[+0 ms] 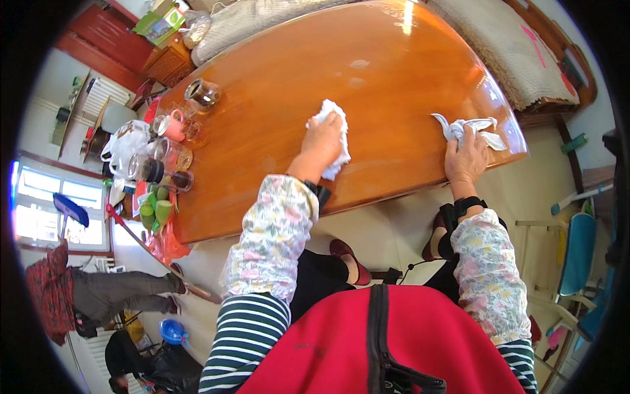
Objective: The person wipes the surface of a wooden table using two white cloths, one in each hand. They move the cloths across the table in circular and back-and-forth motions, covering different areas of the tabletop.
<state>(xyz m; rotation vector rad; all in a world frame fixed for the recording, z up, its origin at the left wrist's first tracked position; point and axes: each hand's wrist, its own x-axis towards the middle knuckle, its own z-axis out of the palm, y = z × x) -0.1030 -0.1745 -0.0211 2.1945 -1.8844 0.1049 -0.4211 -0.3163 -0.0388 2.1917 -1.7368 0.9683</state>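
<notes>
A glossy wooden table (384,128) stretches out before me. Near its middle, my left hand (322,143) presses on a white cloth (339,157), with the fingers over its upper part. My right hand (466,152) grips a bunched, pale cloth (460,128) close to the table's right end; loose corners of it spread out to both sides. Pale smudges show on the wood beyond my left hand.
Glass jars (203,93), a pink mug (172,127), a plastic bag (129,145) and green items (156,212) crowd the table's left end. A person (118,290) holds a blue broom (71,209) at the left. A blue chair (577,253) stands at the right.
</notes>
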